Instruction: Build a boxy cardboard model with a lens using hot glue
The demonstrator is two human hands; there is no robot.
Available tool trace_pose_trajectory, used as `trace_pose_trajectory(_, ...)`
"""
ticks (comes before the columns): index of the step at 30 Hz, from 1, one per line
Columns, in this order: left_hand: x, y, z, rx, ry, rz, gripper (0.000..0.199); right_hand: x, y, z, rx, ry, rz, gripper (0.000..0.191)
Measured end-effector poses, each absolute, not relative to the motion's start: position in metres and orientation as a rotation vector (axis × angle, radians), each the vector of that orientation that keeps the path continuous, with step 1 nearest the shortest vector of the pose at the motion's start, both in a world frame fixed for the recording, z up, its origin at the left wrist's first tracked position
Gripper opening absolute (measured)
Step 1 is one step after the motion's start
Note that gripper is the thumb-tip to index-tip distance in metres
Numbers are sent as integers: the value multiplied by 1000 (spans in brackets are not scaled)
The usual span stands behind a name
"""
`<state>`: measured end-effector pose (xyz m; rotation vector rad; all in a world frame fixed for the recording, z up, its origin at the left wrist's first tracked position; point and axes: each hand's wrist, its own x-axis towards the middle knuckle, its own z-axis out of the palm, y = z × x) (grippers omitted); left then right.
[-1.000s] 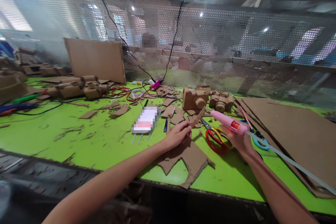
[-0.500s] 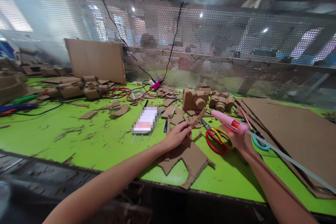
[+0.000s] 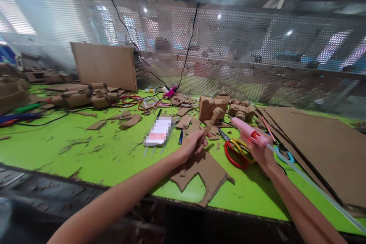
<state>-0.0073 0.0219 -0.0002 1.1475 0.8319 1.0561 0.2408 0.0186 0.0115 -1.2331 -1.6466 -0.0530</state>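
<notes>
Between its closed fingers my left hand point(image 3: 196, 145) holds a narrow cardboard strip point(image 3: 212, 122), which points up and away towards a cardboard camera model point(image 3: 211, 107). Wrapped round a pink glue gun point(image 3: 251, 132), my right hand point(image 3: 259, 148) keeps its nozzle pointing up and left. A long clear glue stick point(image 3: 314, 187) runs out of the gun's rear to the lower right. Scissors with red and yellow handles point(image 3: 236, 156) lie between my hands. Under my left hand rests a cut cardboard sheet point(image 3: 210, 171).
A phone point(image 3: 159, 130) lies left of my left hand. Cardboard sheets point(image 3: 323, 141) cover the right side. An upright cardboard panel point(image 3: 104, 66), cables and cardboard models stand at the back left. Scraps litter the green table point(image 3: 114, 167). People are seen behind the perforated screen point(image 3: 177, 26).
The strip in my left hand has tilted and shifted slightly left, away from the nozzle. My left fingers have turned a little. The glue gun's rear and glue stick have dipped slightly.
</notes>
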Motion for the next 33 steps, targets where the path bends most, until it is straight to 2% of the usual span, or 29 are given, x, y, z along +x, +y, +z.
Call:
trace_pose_trajectory(8,-11,24,2,903,656,1072,23,227,5,18,-1042,-1799,207,12)
trace_pose_trajectory(12,-12,24,-1,893,573,1044,27,222,-1,16,-942,-1940,328,7)
trace_pose_trajectory(18,-11,26,-7,835,481,1019,30,217,-1,14,-868,-2005,72,5)
trace_pose_trajectory(23,-12,27,-11,849,442,978,27,216,2,18,-813,-2057,-219,12)
trace_pose_trajectory(27,-13,28,-12,857,417,927,31,217,1,21,-817,-2074,-247,20)
trace_pose_trajectory(33,-12,27,-11,841,507,946,41,221,1,17,-887,-2074,-167,21)
